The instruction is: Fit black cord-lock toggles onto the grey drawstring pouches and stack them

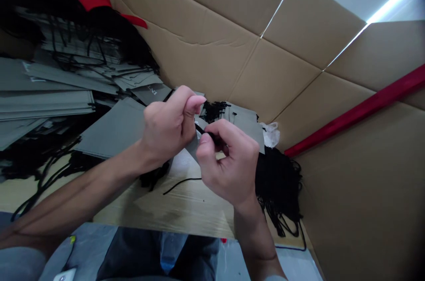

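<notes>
My left hand is closed on the edge of a flat grey paper bag that I hold up over the wooden table. My right hand pinches a thin black cord right at the bag's edge, thumb and forefinger pressed together. The two hands almost touch. A loose black cord lies on the table just below them.
Stacks of flat grey bags lie to the left, with black cords tangled among them. A bundle of black cords lies right of my hands. Brown cardboard walls enclose the table. A red strip runs along the right wall.
</notes>
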`<state>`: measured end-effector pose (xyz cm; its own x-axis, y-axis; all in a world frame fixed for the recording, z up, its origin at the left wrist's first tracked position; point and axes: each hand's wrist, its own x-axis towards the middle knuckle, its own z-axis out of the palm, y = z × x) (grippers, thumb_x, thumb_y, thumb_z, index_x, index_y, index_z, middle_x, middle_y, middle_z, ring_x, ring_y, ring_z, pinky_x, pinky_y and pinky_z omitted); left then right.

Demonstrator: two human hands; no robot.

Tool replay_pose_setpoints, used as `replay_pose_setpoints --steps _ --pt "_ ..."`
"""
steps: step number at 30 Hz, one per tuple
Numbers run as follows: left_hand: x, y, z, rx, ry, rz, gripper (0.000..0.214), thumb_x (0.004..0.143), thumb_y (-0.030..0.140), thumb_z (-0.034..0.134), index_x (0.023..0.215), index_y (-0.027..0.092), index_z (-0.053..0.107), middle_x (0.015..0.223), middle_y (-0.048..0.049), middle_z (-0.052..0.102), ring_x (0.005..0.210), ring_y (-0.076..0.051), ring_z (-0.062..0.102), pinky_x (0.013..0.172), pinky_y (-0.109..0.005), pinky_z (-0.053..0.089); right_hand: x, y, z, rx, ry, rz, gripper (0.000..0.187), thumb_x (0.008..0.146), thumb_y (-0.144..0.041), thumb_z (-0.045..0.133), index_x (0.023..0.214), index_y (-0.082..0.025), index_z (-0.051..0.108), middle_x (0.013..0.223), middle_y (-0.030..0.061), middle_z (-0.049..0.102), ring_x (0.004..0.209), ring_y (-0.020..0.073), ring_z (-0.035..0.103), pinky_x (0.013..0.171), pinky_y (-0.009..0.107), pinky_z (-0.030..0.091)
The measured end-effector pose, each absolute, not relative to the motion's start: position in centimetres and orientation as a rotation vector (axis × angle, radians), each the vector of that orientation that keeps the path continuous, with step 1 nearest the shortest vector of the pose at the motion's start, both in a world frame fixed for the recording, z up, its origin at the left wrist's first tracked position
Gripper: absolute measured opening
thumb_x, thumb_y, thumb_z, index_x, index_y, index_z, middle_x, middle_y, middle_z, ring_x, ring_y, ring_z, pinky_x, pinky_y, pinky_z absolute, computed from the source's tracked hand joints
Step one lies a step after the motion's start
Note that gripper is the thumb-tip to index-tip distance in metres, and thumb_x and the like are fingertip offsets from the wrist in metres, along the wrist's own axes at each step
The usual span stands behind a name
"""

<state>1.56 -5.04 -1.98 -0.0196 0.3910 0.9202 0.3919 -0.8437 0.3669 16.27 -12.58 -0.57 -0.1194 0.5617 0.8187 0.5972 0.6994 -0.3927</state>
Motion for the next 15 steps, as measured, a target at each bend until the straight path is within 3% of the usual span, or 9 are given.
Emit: replay_pose_setpoints --steps 4,8,10,11,13,15 --pt "1.1 -5.8 -1.5 -2.120 -0.820 -1.971 0.034 0.121 0.028 0.051 0.090 0.026 0.065 0.075 0.0028 0.070 0.056 -0.011 0.053 0.055 -0.032 0.037 15.5 -13.7 -0.8 -0.900 -1.776 -0.188 0.017 0.096 -0.013 0.062 0.083 -0.023 0.058 0.073 -0.0039 0.055 0.065 0.0117 0.049 0.063 0.031 0.043" --pt "-0.5 -6.5 0.1 -2.533 -0.540 -2.125 0.046 0.122 0.041 0.054 0.081 0.024 0.065 0.066 0.0033 0.061 0.053 -0.009 0.050 0.051 -0.030 0.035 16.3 -14.7 0.1 -0.772 -1.892 0.071 0.013 0.100 -0.024 0.078 0.100 -0.026 0.065 0.082 -0.0053 0.068 0.069 0.0124 0.062 0.069 0.030 0.056" --pt "-1.5 -6.7 0.9 -2.808 -0.385 -2.251 0.053 0.120 0.052 0.060 0.076 0.022 0.065 0.062 0.0020 0.058 0.053 -0.010 0.052 0.048 -0.031 0.035 17.5 -14.2 0.6 -0.716 -2.010 0.204 0.032 0.096 -0.035 0.088 0.119 -0.028 0.067 0.106 0.0001 0.079 0.091 0.0191 0.075 0.083 0.035 0.065" --pt "-1.9 -6.8 1.2 -2.919 -0.306 -2.303 0.056 0.118 0.055 0.063 0.073 0.022 0.064 0.061 0.0011 0.058 0.052 -0.011 0.053 0.047 -0.032 0.036 18.3 -13.5 0.7 -0.732 -2.057 0.208 0.043 0.096 -0.036 0.090 0.131 -0.028 0.065 0.125 0.0049 0.079 0.112 0.0246 0.077 0.096 0.041 0.066" --pt "-2.6 -7.2 1.6 -3.068 -0.146 -2.333 0.060 0.116 0.055 0.065 0.067 0.021 0.061 0.060 -0.0004 0.059 0.050 -0.012 0.053 0.048 -0.033 0.041 19.8 -11.8 0.7 -0.797 -2.103 0.105 0.055 0.099 -0.031 0.087 0.148 -0.028 0.060 0.154 0.0123 0.071 0.148 0.0336 0.064 0.118 0.052 0.060" --pt "-3.3 -7.9 1.7 -3.153 0.084 -2.265 0.061 0.117 0.052 0.063 0.064 0.021 0.060 0.052 0.0009 0.053 0.042 -0.011 0.046 0.047 -0.035 0.042 21.3 -10.1 0.4 -0.812 -2.151 0.179 0.060 0.100 -0.031 0.087 0.152 -0.025 0.059 0.156 0.0144 0.070 0.147 0.0323 0.066 0.119 0.049 0.059"
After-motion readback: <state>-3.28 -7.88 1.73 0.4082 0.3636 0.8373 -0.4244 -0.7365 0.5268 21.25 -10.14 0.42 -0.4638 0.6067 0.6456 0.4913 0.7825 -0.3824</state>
